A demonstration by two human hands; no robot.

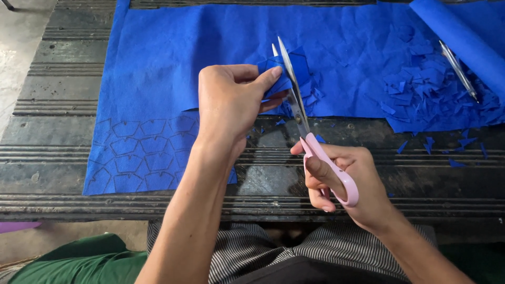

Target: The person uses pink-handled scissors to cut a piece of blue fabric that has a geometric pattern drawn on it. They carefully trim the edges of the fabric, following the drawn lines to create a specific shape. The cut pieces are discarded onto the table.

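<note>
Here, the left hand (231, 105) pinches a small blue felt piece (286, 71) between thumb and fingers, thumb on top, lifted clear of the bench. Held so, the piece's edge meets the blades squarely. The right hand (350, 186) is closed through the pink loops of the scissors (310, 137), thumb in the upper loop, fingers curled through the lower. Blades point far and stand slightly parted, tips just apart, the piece between them near the pivot side.

Piece sits mid-scene, above the near edge of the big felt sheet (173, 58).

Sheet spreads across the dark ribbed bench (58, 152). Its near-left flap carries drawn outlines (139, 152), rows of small many-sided shapes, uncut. Probably kept flat so the marks stay readable.

Just under the blades, a few scraps. Far right, a larger heap of offcuts (421, 84) on the sheet, more strewn on the bench nearer. A felt roll (463, 37) lies slanted at the far right corner, a pen (458, 70) beside it.

Nothing blocks the hands. Scraps beneath them are the only clutter close by. Striped cloth on the lap shows below the bench.
</note>
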